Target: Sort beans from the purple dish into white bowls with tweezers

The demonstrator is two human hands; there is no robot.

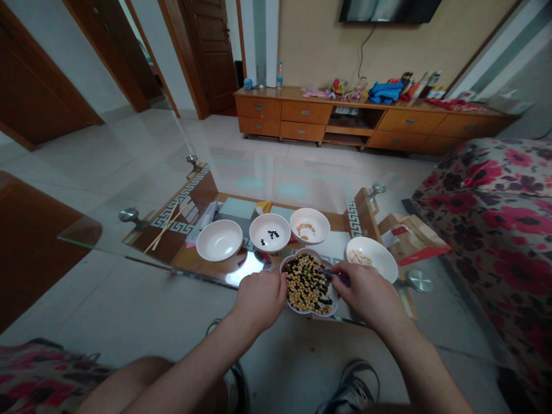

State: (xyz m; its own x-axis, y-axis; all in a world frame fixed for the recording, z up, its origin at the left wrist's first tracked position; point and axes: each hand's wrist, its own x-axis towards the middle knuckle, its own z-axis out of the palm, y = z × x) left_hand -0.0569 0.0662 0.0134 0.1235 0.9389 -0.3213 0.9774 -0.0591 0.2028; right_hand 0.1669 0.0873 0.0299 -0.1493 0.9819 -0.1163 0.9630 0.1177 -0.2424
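Note:
A pale scalloped dish [335, 307] full of mixed beans [307, 284], yellow and black, stands at the near edge of the glass table. My left hand [263, 296] is closed on the dish's left rim. Between the fingers of my right hand [366, 293] is a thin dark blue tool [338, 275], its tip among the beans; its exact kind is hard to make out. Behind the dish are a white bowl with some black beans [269, 233] and one with yellow beans [309, 226]. Pale pieces lie in a bowl [379, 259] beyond my right hand.
Another white bowl [219, 240] sits at the left, with nothing visible inside. Wooden chopsticks [166, 227] lie farther left. A brown paper bag [409, 238] is at the right, near a flowered sofa [495, 230]. A long wooden cabinet [306, 113] lines the wall.

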